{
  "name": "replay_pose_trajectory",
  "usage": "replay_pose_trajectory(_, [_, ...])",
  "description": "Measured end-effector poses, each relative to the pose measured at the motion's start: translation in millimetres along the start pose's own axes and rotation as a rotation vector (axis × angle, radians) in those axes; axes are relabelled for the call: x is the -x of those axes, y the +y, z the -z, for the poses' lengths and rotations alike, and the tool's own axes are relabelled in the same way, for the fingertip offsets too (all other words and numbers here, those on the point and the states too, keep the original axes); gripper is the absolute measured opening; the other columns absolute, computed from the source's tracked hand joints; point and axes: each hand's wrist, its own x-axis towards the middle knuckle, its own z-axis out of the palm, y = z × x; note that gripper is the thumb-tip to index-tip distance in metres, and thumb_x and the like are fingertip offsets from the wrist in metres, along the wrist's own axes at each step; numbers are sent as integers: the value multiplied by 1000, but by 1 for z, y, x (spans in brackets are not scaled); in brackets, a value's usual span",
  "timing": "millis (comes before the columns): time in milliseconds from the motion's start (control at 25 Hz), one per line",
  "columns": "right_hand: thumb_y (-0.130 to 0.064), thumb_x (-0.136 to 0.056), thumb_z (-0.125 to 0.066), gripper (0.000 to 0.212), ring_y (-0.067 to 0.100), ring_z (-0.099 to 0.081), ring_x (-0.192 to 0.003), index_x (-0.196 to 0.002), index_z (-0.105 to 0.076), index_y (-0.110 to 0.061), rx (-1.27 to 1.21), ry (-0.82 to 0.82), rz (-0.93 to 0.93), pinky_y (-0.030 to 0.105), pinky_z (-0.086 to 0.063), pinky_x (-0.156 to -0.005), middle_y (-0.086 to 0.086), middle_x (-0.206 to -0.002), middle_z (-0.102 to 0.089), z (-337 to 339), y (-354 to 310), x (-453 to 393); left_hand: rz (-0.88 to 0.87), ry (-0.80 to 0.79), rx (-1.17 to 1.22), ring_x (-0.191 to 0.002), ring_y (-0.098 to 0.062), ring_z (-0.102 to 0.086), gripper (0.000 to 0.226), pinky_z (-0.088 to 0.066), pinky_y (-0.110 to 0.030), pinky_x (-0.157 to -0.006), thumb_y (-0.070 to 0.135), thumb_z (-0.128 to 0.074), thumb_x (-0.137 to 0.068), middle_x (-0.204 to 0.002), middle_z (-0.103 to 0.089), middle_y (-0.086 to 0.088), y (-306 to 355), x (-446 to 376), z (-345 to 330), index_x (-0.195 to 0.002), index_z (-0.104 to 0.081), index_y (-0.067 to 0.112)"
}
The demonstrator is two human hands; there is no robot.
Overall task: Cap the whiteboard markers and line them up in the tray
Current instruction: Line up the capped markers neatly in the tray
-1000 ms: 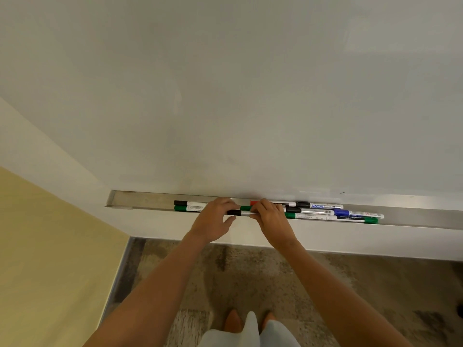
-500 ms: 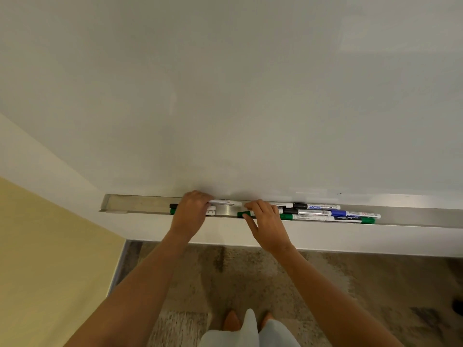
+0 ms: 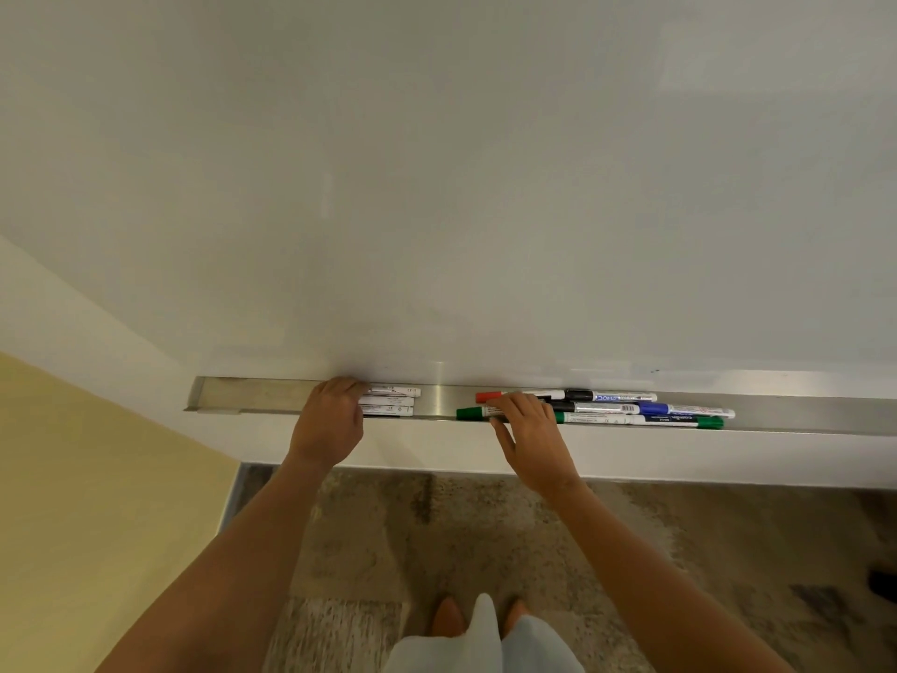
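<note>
Nearest me, at six o'clock, my feet stand on the mottled carpet, under the pale hem of my clothing. My two forearms reach up from there toward the metal tray that runs along the foot of the whiteboard.

My left hand, at about eleven o'clock from my feet, lies over the left ends of three markers stacked front to back in the tray, fingers curled down over them; their white barrels stick out toward three o'clock. I cannot tell whether the fingers truly grip them or only cover them.

My right hand, at about one o'clock, has its fingertips bent onto a green-capped marker at the tray's front edge, the thumb hanging in front of the lip. Just behind it lies a red-capped marker. Toward three o'clock of that hand sit more markers, touching one another: a black-capped one at the back, a blue one in the middle, a green one in front.

A stretch of bare tray lies between the two groups. At nine o'clock is a yellow wall.
</note>
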Motion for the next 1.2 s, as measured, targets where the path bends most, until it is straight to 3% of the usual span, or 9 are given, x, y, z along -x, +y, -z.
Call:
replay_pose_trajectory(160, [-16, -95, -58, 23, 22, -58, -102, -117, -64, -17, 25, -12, -54, 40, -46, -92, 1, -110, -63, 1, 4, -2, 12, -38, -60, -104, -30, -61, 33, -46, -43, -94, -2, -61, -78, -107, -68, -9, 0, -2, 4, -109, -68, 8])
replay_pose_trajectory(320, [-21, -99, -51, 30, 19, -54, -112, -127, -59, -20, 39, -80, -21, 39, -40, -101, -1, -121, -60, -2, 2, -3, 53, -46, -106, -101, -31, -62, 32, -47, -44, -90, -1, -62, -76, -103, -69, -10, 1, 0, 5, -106, -68, 7])
replay_pose_trajectory(520, [-24, -98, -51, 31, 22, -53, -118, -126, -60, -15, 56, -136, 19, 40, -38, -103, 3, -127, -57, -11, -8, -4, 74, -79, -170, -102, -30, -62, 30, -47, -44, -89, 1, -61, -78, -105, -68, -10, 3, 0, 8, -107, -68, 7])
replay_pose_trajectory(840, [-24, -96, -54, 30, 25, -54, -112, -124, -62, -14, 45, -152, 66, 41, -42, -96, 6, -116, -60, -18, -22, -13, 99, -108, -208, -104, -30, -60, 28, -45, -43, -87, 5, -58, -80, -106, -67, -10, 4, 1, 10, -107, -66, 7])
replay_pose_trajectory(1200, [-27, -98, -51, 35, 24, -51, -113, -130, -58, -15, 51, -196, 88, 41, -40, -98, 6, -120, -59, -19, -32, -16, 94, -86, -230, -106, -30, -59, 28, -44, -43, -86, 6, -58, -81, -108, -66, -10, 4, 2, 10, -108, -66, 7])
